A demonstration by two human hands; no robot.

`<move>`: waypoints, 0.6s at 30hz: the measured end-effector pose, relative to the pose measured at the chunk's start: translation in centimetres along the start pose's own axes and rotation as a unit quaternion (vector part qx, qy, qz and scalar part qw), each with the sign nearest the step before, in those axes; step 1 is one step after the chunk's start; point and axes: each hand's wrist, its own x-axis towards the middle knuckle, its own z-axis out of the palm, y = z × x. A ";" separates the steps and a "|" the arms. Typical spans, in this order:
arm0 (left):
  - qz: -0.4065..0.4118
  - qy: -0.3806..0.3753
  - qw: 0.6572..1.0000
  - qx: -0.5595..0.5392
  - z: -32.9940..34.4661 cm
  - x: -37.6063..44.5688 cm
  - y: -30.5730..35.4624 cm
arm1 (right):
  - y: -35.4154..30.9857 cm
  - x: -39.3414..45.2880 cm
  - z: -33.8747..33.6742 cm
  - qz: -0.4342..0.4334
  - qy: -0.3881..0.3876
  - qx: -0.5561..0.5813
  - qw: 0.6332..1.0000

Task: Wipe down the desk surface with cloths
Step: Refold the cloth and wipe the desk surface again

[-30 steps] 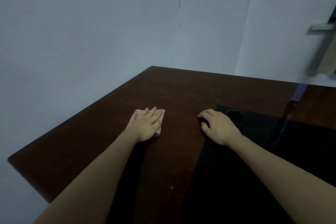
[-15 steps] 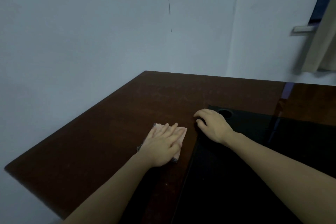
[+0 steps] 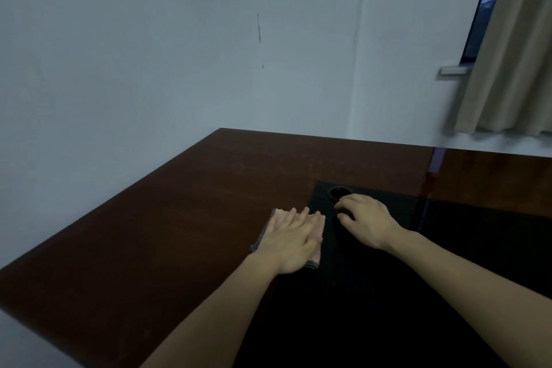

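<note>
A dark brown wooden desk (image 3: 179,233) fills the lower part of the head view. My left hand (image 3: 291,240) lies flat with straight fingers on a pink cloth (image 3: 317,233), pressing it onto the desk right at the edge of a black mat (image 3: 448,248). Only the cloth's rim shows around the hand. My right hand (image 3: 366,222) rests on the black mat with fingers bent downward, just below a round black grommet hole (image 3: 339,191). Whether it holds anything under the fingers is unclear.
Grey walls rise close behind the desk's left and far edges. A beige curtain (image 3: 513,54) and a window hang at the upper right. A second desk surface (image 3: 493,176) adjoins on the right past a narrow seam.
My left hand has slid the pink cloth to the right across the desk until it meets the black mat. My right hand has stayed on the mat near the hole.
</note>
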 end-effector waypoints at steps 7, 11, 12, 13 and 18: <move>-0.080 0.099 0.989 -0.074 -2.1 -2.1 -5.1 | -5.2 -0.3 0.7 -0.057 -0.050 0.002 0.997; -0.130 0.120 0.977 -0.115 -1.6 -2.6 -8.1 | -8.9 -0.6 1.8 -0.144 -0.072 -0.011 0.987; -0.137 0.124 0.975 -0.122 -1.3 -2.6 -8.4 | -9.6 -0.6 2.3 -0.157 -0.085 -0.013 0.984; -0.141 0.129 0.974 -0.123 -1.0 -2.5 -8.6 | -10.1 -0.6 2.8 -0.163 -0.101 -0.015 0.981; -0.148 0.129 0.977 -0.085 0.0 -2.3 -8.6 | -10.1 0.6 4.0 -0.132 -0.153 -0.054 0.978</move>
